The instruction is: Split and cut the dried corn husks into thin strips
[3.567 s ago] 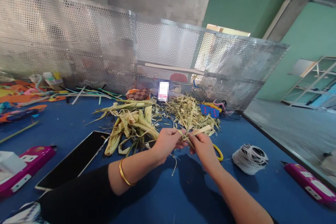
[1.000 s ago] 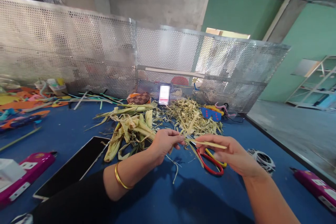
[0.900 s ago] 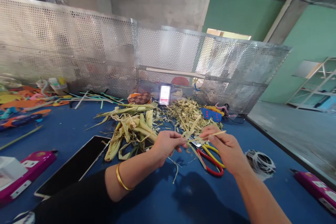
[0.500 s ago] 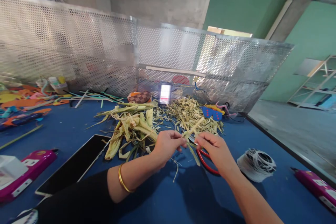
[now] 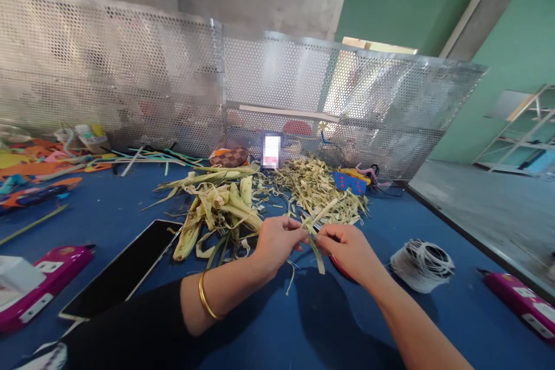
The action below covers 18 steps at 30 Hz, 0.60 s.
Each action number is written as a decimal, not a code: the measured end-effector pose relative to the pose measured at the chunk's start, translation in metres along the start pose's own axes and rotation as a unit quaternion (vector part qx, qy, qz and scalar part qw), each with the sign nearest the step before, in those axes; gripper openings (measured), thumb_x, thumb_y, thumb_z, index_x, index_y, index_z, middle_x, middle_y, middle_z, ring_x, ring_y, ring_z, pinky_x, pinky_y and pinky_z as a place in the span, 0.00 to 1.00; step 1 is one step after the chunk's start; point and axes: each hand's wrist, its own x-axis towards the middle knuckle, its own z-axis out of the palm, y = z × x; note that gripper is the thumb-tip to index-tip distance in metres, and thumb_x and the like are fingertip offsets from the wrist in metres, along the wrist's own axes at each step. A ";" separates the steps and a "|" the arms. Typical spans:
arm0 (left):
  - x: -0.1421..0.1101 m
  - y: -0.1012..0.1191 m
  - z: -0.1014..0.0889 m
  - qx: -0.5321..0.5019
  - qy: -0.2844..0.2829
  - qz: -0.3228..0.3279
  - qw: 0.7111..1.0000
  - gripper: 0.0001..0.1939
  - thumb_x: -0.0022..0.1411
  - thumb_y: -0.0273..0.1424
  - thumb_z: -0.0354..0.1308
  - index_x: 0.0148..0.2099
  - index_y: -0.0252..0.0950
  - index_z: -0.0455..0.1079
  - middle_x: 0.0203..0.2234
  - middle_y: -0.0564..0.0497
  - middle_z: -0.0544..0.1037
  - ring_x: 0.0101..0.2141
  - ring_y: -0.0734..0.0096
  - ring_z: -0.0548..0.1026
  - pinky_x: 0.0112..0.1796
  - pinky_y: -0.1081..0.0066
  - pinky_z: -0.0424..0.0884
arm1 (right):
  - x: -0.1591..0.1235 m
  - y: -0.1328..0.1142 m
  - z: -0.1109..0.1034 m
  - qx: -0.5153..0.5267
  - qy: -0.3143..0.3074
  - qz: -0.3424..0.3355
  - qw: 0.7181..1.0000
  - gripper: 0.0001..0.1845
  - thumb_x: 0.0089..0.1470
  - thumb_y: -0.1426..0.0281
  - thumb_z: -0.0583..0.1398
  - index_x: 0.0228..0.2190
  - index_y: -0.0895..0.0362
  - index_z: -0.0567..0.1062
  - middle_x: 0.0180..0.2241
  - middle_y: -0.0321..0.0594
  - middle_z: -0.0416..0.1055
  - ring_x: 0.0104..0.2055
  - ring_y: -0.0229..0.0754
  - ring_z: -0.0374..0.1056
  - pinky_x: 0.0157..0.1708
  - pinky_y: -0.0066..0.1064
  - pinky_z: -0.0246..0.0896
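Note:
Pale green corn husk strips [image 5: 321,263] are pinched between the thumb and fingers of my left hand [image 5: 280,243]. They cross at the fingertips, some pointing up and right, one hanging down. My right hand [image 5: 344,247] is closed, its thumb and forefinger on the strips beside the left fingertips; whether a thin thread is also in its pinch, I cannot tell. A white string [image 5: 290,284] dangles below my left hand. Red-handled scissors [image 5: 340,267] lie mostly hidden under my right hand. Behind the hands are whole corn husks [image 5: 217,202] and a heap of shredded husk [image 5: 316,182].
A ball of white string [image 5: 421,266] sits to the right, near a purple tool [image 5: 520,299]. A tablet [image 5: 124,269] and another purple tool [image 5: 56,277] lie left. A lit phone [image 5: 272,150] stands before the perforated metal screen [image 5: 277,78]. Coloured scraps [image 5: 39,162] lie far left.
My right hand has moved slightly left, its fingertips closing in on the strips by my left hand. It now covers more of the scissors. The left hand stays almost in place.

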 end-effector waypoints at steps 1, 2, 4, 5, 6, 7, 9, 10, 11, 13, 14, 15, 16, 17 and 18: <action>-0.001 0.000 0.000 -0.001 0.000 0.000 1.000 0.03 0.49 0.24 0.59 0.25 0.32 0.69 0.17 0.53 0.74 0.15 0.82 0.65 0.17 0.81 0.59 | 0.000 0.000 0.000 0.004 -0.001 0.001 1.000 0.15 0.48 0.65 0.54 0.15 0.57 0.67 0.16 0.32 0.63 0.22 0.36 0.57 0.24 0.26 0.51; -0.001 0.000 0.000 -0.002 0.001 0.000 1.000 0.03 0.49 0.24 0.59 0.25 0.32 0.69 0.18 0.53 0.75 0.15 0.82 0.65 0.17 0.81 0.59 | 0.000 0.001 0.000 0.009 -0.001 0.001 1.000 0.15 0.48 0.64 0.54 0.15 0.57 0.67 0.16 0.32 0.63 0.22 0.36 0.57 0.24 0.26 0.51; -0.001 0.000 0.000 -0.002 0.002 0.000 1.000 0.03 0.49 0.25 0.59 0.25 0.33 0.69 0.18 0.53 0.75 0.15 0.82 0.65 0.18 0.81 0.60 | 0.000 0.001 -0.001 0.013 -0.002 -0.004 1.000 0.15 0.49 0.64 0.54 0.15 0.57 0.67 0.16 0.32 0.63 0.21 0.35 0.57 0.24 0.26 0.51; 0.000 -0.001 0.000 0.003 0.002 0.003 1.000 0.02 0.49 0.25 0.59 0.25 0.33 0.69 0.18 0.53 0.75 0.16 0.82 0.65 0.18 0.80 0.61 | 0.000 0.000 -0.001 0.008 -0.001 -0.009 1.000 0.15 0.49 0.64 0.54 0.15 0.57 0.67 0.16 0.32 0.62 0.21 0.35 0.57 0.23 0.26 0.50; 0.001 -0.002 0.000 0.012 -0.002 0.008 1.000 0.02 0.48 0.25 0.58 0.25 0.33 0.69 0.18 0.53 0.75 0.16 0.82 0.65 0.19 0.80 0.62 | 0.000 -0.001 -0.001 0.000 0.001 -0.015 1.000 0.16 0.49 0.64 0.54 0.15 0.56 0.66 0.15 0.32 0.62 0.21 0.35 0.57 0.23 0.26 0.50; 0.002 -0.004 0.000 0.025 -0.010 0.018 0.999 0.02 0.48 0.24 0.58 0.24 0.33 0.69 0.18 0.54 0.75 0.16 0.81 0.66 0.20 0.80 0.63 | 0.000 -0.002 0.000 -0.010 0.003 -0.020 1.000 0.16 0.49 0.64 0.54 0.15 0.56 0.66 0.15 0.32 0.61 0.21 0.35 0.56 0.22 0.26 0.49; 0.005 -0.009 -0.001 0.060 -0.044 0.041 0.996 0.02 0.46 0.24 0.57 0.23 0.33 0.69 0.18 0.54 0.74 0.17 0.80 0.67 0.22 0.79 0.64 | -0.001 -0.005 0.001 -0.027 0.008 -0.023 0.999 0.16 0.49 0.63 0.54 0.15 0.56 0.66 0.15 0.32 0.62 0.21 0.35 0.57 0.22 0.26 0.49; 0.006 -0.011 -0.002 0.079 -0.064 0.053 0.993 0.03 0.46 0.24 0.57 0.23 0.33 0.69 0.18 0.54 0.74 0.18 0.79 0.68 0.22 0.78 0.65 | -0.001 -0.007 0.002 -0.026 0.013 -0.020 0.999 0.15 0.49 0.63 0.55 0.16 0.56 0.66 0.16 0.33 0.64 0.21 0.36 0.58 0.22 0.26 0.49; 0.008 -0.013 -0.003 0.099 -0.080 0.063 0.990 0.03 0.46 0.25 0.57 0.22 0.34 0.69 0.18 0.54 0.74 0.18 0.78 0.68 0.22 0.77 0.65 | -0.002 -0.008 0.003 -0.015 0.019 -0.012 1.000 0.14 0.48 0.63 0.55 0.17 0.56 0.67 0.17 0.33 0.65 0.21 0.36 0.59 0.22 0.27 0.50; 0.009 -0.016 -0.004 0.148 -0.097 0.087 0.980 0.04 0.47 0.28 0.56 0.23 0.34 0.70 0.17 0.54 0.74 0.19 0.76 0.69 0.22 0.77 0.64 | -0.003 -0.010 0.006 0.025 0.043 0.012 0.999 0.08 0.47 0.63 0.56 0.23 0.55 0.68 0.17 0.31 0.66 0.20 0.36 0.60 0.21 0.26 0.52; 0.009 -0.016 -0.005 0.176 -0.098 0.101 0.974 0.05 0.48 0.29 0.56 0.24 0.34 0.71 0.17 0.54 0.73 0.19 0.75 0.69 0.22 0.77 0.63 | -0.003 -0.010 0.007 0.046 0.054 0.023 0.997 0.08 0.46 0.63 0.57 0.27 0.55 0.67 0.17 0.29 0.65 0.18 0.36 0.60 0.20 0.26 0.52; 0.008 -0.015 -0.006 0.205 -0.096 0.118 0.967 0.06 0.48 0.30 0.55 0.24 0.34 0.71 0.16 0.55 0.73 0.20 0.75 0.68 0.22 0.77 0.62 | -0.003 -0.010 0.008 0.063 0.057 0.031 0.996 0.09 0.45 0.64 0.58 0.29 0.54 0.67 0.16 0.28 0.64 0.17 0.36 0.60 0.19 0.26 0.52; 0.007 -0.014 -0.007 0.235 -0.095 0.135 0.958 0.06 0.48 0.29 0.55 0.24 0.35 0.72 0.16 0.55 0.72 0.20 0.75 0.68 0.22 0.77 0.60 | -0.003 -0.010 0.008 0.073 0.050 0.037 0.995 0.09 0.45 0.63 0.58 0.30 0.54 0.67 0.15 0.26 0.62 0.15 0.35 0.59 0.18 0.26 0.51; 0.005 -0.012 -0.008 0.263 -0.095 0.150 0.948 0.06 0.48 0.29 0.55 0.24 0.35 0.72 0.16 0.55 0.71 0.20 0.75 0.67 0.23 0.77 0.59 | -0.002 -0.009 0.008 0.079 0.035 0.041 0.995 0.09 0.45 0.63 0.58 0.28 0.54 0.67 0.14 0.25 0.60 0.14 0.35 0.57 0.17 0.26 0.50; 0.004 -0.010 -0.008 0.285 -0.094 0.161 0.940 0.06 0.47 0.28 0.54 0.23 0.35 0.72 0.16 0.56 0.71 0.21 0.75 0.67 0.23 0.77 0.58 | -0.002 -0.009 0.008 0.086 0.013 0.044 0.995 0.09 0.45 0.62 0.58 0.25 0.55 0.68 0.13 0.25 0.58 0.13 0.34 0.56 0.16 0.25 0.48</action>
